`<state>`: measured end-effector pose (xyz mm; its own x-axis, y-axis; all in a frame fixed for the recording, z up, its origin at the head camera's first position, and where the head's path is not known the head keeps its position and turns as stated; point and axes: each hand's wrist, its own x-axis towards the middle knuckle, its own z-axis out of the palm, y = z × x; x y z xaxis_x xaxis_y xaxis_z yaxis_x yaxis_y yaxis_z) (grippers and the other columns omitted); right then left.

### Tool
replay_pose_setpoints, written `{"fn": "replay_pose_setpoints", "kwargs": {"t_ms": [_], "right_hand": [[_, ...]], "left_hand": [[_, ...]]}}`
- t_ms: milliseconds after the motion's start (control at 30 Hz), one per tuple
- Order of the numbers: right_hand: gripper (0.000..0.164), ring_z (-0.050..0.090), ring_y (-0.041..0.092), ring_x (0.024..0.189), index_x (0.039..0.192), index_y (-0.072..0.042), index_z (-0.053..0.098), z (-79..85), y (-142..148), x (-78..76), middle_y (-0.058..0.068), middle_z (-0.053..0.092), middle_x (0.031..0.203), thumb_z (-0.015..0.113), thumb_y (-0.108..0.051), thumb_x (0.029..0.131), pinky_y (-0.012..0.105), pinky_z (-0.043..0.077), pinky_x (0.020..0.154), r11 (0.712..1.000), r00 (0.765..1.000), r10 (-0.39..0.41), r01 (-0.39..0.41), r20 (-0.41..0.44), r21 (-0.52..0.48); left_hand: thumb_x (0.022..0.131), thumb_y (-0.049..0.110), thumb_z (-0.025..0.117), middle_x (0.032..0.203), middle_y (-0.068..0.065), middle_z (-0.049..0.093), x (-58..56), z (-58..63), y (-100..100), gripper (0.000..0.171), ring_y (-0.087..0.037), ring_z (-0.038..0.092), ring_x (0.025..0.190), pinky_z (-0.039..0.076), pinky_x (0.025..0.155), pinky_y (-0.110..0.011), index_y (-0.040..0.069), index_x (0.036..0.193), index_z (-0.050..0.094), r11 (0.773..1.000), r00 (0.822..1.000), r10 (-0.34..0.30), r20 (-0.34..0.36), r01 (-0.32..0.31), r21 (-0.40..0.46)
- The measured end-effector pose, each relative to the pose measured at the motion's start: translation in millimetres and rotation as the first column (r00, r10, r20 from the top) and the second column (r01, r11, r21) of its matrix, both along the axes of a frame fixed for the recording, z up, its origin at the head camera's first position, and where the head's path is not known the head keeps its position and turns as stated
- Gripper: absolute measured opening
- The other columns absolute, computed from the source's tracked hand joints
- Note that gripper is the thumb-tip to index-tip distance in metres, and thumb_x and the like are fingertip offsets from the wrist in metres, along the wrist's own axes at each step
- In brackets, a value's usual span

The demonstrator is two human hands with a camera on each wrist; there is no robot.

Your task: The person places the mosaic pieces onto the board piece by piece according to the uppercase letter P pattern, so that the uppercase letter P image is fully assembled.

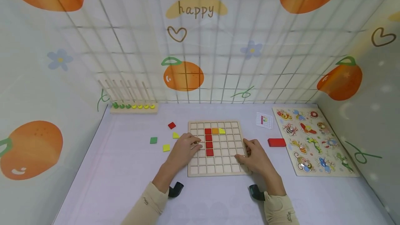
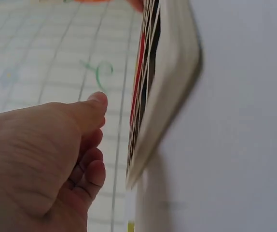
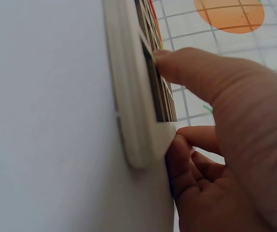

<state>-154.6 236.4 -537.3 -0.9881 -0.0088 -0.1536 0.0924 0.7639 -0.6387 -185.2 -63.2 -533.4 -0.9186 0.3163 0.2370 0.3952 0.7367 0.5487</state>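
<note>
A wooden grid board (image 1: 218,169) lies flat in front of the person. In its cells, a column of several red tiles (image 1: 209,145) runs downward, with an orange tile (image 1: 215,131) and a yellow tile (image 1: 222,131) beside the top one. Over the board's left part hovers the left hand (image 1: 184,148), its fingers loosely bent; no tile shows between thumb and fingers in the left wrist view. The right hand (image 1: 257,155) grips the board's right edge, thumb (image 3: 177,65) on top and fingers (image 3: 179,154) against the side.
Loose tiles lie left of the board: red (image 1: 172,125), green (image 1: 153,140) and yellow (image 1: 166,148). A bead stand (image 1: 134,110) is at the back left. To the right are a pattern card (image 1: 264,120), a red block (image 1: 276,142) and an insect puzzle board (image 1: 312,141).
</note>
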Motion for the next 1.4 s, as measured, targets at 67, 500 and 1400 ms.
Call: {"fn": "replay_pose_setpoints", "kwargs": {"t_ms": [67, 500, 1400], "right_hand": [[0.087, 0.051, 0.022, 0.102, 0.153, 0.001, 0.043, -0.7, 0.1, 0.0, 0.013, 0.052, 0.12, 0.083, -0.036, 0.084, 0.03, 0.046, 0.081, 1.0, 1.0, 0.001, -0.001, -0.001, -0.002], [0.087, 0.051, 0.023, 0.102, 0.153, 0.001, 0.043, -2.9, 0.8, 0.3, 0.013, 0.052, 0.12, 0.083, -0.034, 0.084, 0.031, 0.047, 0.081, 1.0, 1.0, 0.0, 0.0, -0.011, -0.003], [0.087, 0.051, 0.023, 0.103, 0.154, -0.001, 0.042, -2.9, 1.5, -0.4, 0.012, 0.052, 0.121, 0.083, -0.034, 0.084, 0.032, 0.047, 0.082, 1.0, 1.0, -0.006, 0.006, -0.002, -0.008]], "left_hand": [[0.091, 0.025, 0.079, 0.1, 0.003, 0.067, -4.4, 1.0, -8.8, 0.024, -0.012, 0.057, 0.091, 0.054, 0.076, -0.027, 0.013, 0.111, 0.078, 0.999, 0.999, 0.032, 0.002, -0.032, 0.02], [0.091, 0.018, 0.078, 0.1, -0.011, 0.067, -39.6, -0.6, -68.1, 0.028, -0.027, 0.061, 0.094, 0.054, 0.08, -0.041, 0.004, 0.115, 0.076, 0.973, 0.975, 0.223, -0.017, -0.222, 0.069], [0.095, 0.024, 0.074, 0.108, -0.013, 0.064, -65.6, -9.7, -94.1, 0.038, -0.03, 0.056, 0.103, 0.052, 0.088, -0.044, 0.003, 0.126, 0.071, 0.956, 0.95, 0.293, 0.107, -0.287, -0.069]]}}
